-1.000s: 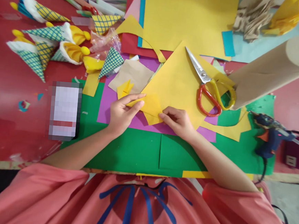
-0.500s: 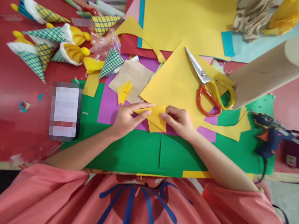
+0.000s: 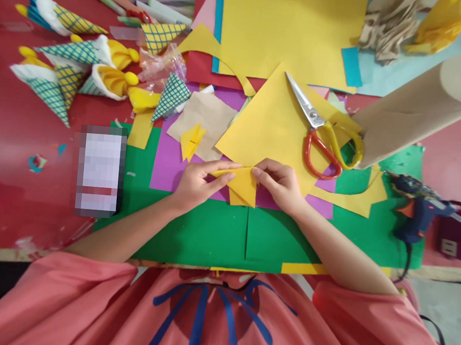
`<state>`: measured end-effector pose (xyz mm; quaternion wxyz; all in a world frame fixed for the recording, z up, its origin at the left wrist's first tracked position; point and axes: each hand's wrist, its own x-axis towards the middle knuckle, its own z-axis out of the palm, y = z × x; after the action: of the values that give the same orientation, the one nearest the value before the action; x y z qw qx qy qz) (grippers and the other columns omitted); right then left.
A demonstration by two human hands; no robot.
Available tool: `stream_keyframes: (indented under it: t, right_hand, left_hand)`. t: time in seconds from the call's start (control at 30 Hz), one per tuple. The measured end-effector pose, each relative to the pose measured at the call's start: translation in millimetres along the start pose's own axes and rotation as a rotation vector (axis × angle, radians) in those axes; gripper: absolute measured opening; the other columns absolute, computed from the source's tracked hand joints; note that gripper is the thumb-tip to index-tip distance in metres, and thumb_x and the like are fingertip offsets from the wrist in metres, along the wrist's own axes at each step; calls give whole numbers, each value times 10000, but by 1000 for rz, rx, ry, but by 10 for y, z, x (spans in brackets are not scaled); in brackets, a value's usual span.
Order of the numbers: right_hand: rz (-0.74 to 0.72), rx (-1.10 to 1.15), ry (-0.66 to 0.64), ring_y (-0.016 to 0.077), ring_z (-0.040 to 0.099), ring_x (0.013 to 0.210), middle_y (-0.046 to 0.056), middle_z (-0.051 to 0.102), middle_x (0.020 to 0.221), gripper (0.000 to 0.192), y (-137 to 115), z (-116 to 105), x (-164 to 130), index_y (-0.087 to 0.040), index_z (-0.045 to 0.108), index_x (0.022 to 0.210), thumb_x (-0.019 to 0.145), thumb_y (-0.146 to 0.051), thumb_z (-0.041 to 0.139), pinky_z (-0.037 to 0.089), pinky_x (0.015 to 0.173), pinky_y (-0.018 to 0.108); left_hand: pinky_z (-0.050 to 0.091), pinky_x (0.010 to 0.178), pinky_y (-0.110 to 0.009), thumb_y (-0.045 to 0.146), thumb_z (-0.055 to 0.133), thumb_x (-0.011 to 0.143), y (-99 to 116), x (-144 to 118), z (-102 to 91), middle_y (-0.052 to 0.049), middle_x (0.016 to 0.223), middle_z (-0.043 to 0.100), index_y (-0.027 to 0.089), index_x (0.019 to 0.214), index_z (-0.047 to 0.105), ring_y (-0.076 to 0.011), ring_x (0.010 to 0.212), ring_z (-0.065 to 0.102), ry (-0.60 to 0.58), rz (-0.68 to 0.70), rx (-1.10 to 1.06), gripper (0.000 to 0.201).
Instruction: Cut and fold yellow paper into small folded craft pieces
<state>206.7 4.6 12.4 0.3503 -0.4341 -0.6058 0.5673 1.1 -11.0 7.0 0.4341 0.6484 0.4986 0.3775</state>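
My left hand (image 3: 195, 183) and my right hand (image 3: 279, 184) both pinch a small folded yellow paper piece (image 3: 243, 187), which now forms a triangle pointing down toward me. It sits over the purple sheet (image 3: 167, 162) and the green sheet (image 3: 209, 234). A large yellow paper sheet (image 3: 270, 125) lies just beyond my fingers. Left of my left hand lies a small folded yellow shape (image 3: 192, 140) on a brown paper square (image 3: 209, 115).
Red-and-yellow scissors (image 3: 323, 132) rest on the yellow sheet at the right. A brown paper roll (image 3: 419, 105) and a blue glue gun (image 3: 417, 208) are further right. Several checked paper cones (image 3: 69, 64) lie at the far left, and a phone (image 3: 101, 170) is beside the green sheet.
The yellow piece moved right and toward me, and got folded from a flat square-like shape into a narrower triangle. My right hand rose to pinch its top corner.
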Motion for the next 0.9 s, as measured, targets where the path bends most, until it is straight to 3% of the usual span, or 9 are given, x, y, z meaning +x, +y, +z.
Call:
stream_keyframes:
  t: [0.33,0.57,0.77,0.9]
  right_hand:
    - [-53,-68,27,87,456,566,-20,522,604,281,7,11,-7,-172,543,666,899,-329,544,363,549,233]
    - [-69,-126,-72,72,463,582,-25,530,640,277,19,22,-20,-165,547,707,923,-338,529,366,566,213]
    - [-71,-185,-17,58,417,520,-43,500,585,262,30,40,-27,-162,553,714,924,-317,528,331,504,202]
    - [-81,-195,-64,57,433,531,-38,526,619,233,25,44,-28,-163,562,742,919,-312,537,342,513,197]
  left_hand:
    - [588,854,-254,377,663,824,24,-1,-4,-44,1029,754,231,1036,741,-178,932,719,-13,-18,16,269]
    - [577,718,-193,357,700,800,5,39,-14,-34,1006,758,227,994,753,-158,886,717,214,-50,-8,240]
    - [571,734,-212,344,707,795,-1,28,-3,-31,991,759,235,983,754,-161,895,710,249,-45,-33,223]
    - [513,553,-178,356,697,801,-3,40,-23,-20,936,762,239,986,751,-116,721,688,314,-71,-21,225]
